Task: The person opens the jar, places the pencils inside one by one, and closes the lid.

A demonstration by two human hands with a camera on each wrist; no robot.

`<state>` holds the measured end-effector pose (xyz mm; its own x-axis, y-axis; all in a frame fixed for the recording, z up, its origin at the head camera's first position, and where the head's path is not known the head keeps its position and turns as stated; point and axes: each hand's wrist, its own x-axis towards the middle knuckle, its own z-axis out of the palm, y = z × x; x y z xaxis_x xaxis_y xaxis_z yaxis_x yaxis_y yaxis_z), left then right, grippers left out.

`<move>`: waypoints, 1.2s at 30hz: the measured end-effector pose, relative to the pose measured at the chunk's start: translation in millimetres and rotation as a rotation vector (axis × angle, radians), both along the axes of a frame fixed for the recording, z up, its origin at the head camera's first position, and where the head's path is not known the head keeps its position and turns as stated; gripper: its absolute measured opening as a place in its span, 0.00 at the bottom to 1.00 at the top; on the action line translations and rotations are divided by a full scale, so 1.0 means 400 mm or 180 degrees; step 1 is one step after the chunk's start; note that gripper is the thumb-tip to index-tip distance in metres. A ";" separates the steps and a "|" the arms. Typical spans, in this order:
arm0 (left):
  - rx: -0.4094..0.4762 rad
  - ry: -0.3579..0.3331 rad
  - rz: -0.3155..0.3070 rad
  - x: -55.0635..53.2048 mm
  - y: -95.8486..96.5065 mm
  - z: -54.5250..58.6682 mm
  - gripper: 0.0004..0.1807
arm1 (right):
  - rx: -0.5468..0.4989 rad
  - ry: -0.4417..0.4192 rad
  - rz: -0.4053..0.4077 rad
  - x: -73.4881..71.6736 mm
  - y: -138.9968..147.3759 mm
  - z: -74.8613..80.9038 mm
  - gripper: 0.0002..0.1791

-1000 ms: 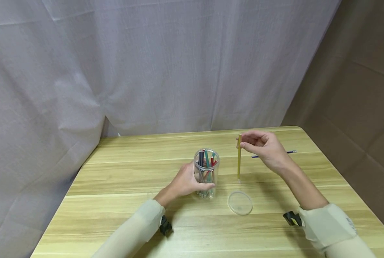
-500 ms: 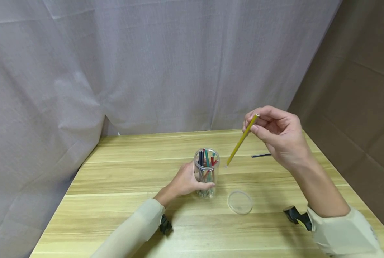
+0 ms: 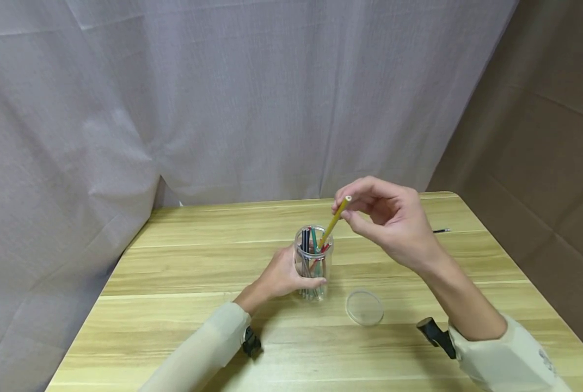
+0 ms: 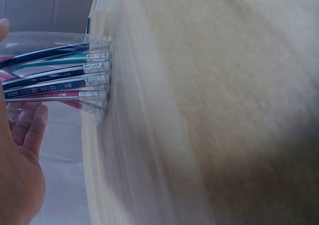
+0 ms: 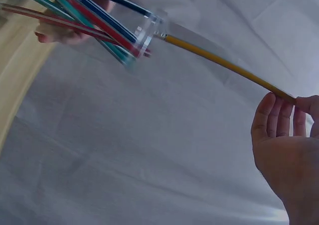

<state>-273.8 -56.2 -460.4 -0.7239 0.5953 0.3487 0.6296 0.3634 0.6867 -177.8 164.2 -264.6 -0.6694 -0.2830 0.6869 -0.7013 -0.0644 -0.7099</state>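
Note:
A clear plastic jar (image 3: 326, 272) stands on the table, and my left hand (image 3: 287, 274) grips it round its side. Inside are several dark blue, green and red pencils, eraser ends down, as the left wrist view shows with a blue pencil (image 4: 52, 88) near the jar's base. My right hand (image 3: 389, 220) pinches a yellow pencil (image 3: 334, 222) near its upper end between thumb and fingers. The pencil slants, and its eraser end is right at the jar's mouth; the right wrist view shows the yellow pencil (image 5: 224, 63) lengthwise.
A clear round lid (image 3: 364, 307) lies on the wooden table (image 3: 173, 305) to the right of the jar. Behind my right hand lies a dark pencil (image 3: 442, 230), partly hidden. A grey cloth (image 3: 242, 109) hangs along the table's back edge.
The yellow pencil was upright over the table, then was lifted and tilted; now my right hand has brought it left and down to the jar's mouth. My left hand and the jar have stayed put.

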 end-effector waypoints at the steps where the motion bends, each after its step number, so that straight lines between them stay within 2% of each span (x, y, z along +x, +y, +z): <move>1: 0.0012 0.0013 -0.0013 0.000 0.000 0.000 0.42 | 0.0016 0.0001 0.0023 -0.003 -0.004 -0.008 0.14; 4: 0.0022 0.0034 -0.0028 0.001 0.001 0.000 0.42 | 0.0113 0.0025 0.0024 -0.011 -0.015 -0.033 0.14; 11: 0.0011 -0.0015 0.0016 0.007 0.001 0.003 0.43 | 0.0566 0.0147 -0.0214 -0.019 -0.029 -0.093 0.16; 16: 0.0011 -0.0030 0.0006 0.009 0.001 0.004 0.42 | 0.0745 0.0263 -0.0286 -0.026 -0.033 -0.132 0.17; 21: 0.0024 0.0028 -0.0031 0.008 0.001 0.003 0.41 | 0.1033 0.0577 -0.0473 -0.031 -0.037 -0.168 0.18; 26: 0.0013 0.0024 -0.0023 0.007 -0.001 0.002 0.43 | 0.1303 0.0720 -0.0619 -0.029 -0.040 -0.186 0.17; 36: 0.0027 0.0019 -0.0047 0.008 -0.004 0.001 0.43 | 0.1446 0.0828 -0.0743 -0.030 -0.039 -0.196 0.22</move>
